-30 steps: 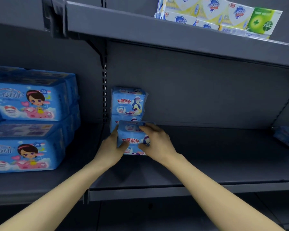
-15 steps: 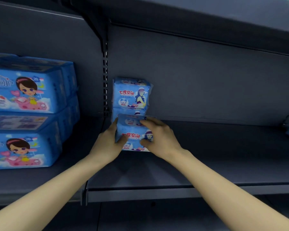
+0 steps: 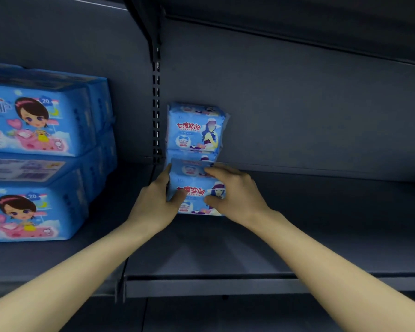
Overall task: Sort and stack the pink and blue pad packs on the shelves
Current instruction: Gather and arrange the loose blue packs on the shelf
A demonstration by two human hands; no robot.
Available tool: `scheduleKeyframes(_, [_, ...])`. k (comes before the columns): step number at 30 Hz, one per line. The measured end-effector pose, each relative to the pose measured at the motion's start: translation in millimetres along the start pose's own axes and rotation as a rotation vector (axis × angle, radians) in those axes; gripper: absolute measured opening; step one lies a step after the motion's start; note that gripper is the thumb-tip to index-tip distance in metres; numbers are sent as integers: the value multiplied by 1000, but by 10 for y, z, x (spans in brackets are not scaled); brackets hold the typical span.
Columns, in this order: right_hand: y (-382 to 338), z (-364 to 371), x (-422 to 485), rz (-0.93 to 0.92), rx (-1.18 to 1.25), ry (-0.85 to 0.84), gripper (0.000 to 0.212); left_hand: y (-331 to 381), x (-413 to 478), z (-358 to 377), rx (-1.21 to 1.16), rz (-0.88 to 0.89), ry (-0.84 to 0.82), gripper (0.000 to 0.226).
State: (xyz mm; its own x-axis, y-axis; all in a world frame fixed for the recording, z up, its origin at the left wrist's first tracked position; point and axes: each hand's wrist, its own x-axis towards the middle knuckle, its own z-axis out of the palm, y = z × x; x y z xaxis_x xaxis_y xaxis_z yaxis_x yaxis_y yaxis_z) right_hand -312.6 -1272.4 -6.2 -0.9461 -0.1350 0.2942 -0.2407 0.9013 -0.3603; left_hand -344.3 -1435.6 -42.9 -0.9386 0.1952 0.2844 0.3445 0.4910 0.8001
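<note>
Left hand (image 3: 157, 200) and right hand (image 3: 237, 195) both closed around a small blue pad pack (image 3: 195, 188), soft glossy film wrap, pillow-shaped, standing on the dark grey metal shelf (image 3: 297, 224). Just behind it, two like packs (image 3: 195, 130) stacked against the back panel. Larger blue blocky packs (image 3: 38, 152) stacked two-high in left bay.

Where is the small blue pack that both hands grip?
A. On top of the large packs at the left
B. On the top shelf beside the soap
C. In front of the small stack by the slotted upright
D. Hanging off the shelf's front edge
C: the left hand and right hand clasp the pack on the shelf, just in front of the stack beside the upright.
</note>
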Motion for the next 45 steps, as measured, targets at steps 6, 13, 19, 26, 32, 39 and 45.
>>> scheduleKeyframes(6, [32,65,41,-4,17,28,58,-60,44,28,4,2,4,62])
scheduleKeyframes(13, [72,97,85,-5,1,37,59,-91,76,61,3,6,-1,66])
scheduleKeyframes(19, [102,125,119,-13,-10,37,59,-118,96,94,-1,15,6,66])
scheduleKeyframes(26, [88,198,203,-31,17,46,58,-149,152,65,-34,15,38,63])
scheduleKeyframes(32, [79,217,280,-42,0,42,58,-198,225,65,-55,7,44,61])
scheduleKeyframes(39, [76,263,360,-46,-15,52,58,-221,297,53,-31,9,52,61])
scheduleKeyframes(45, [75,275,369,-49,-35,51,57,-219,309,49,-53,2,43,62])
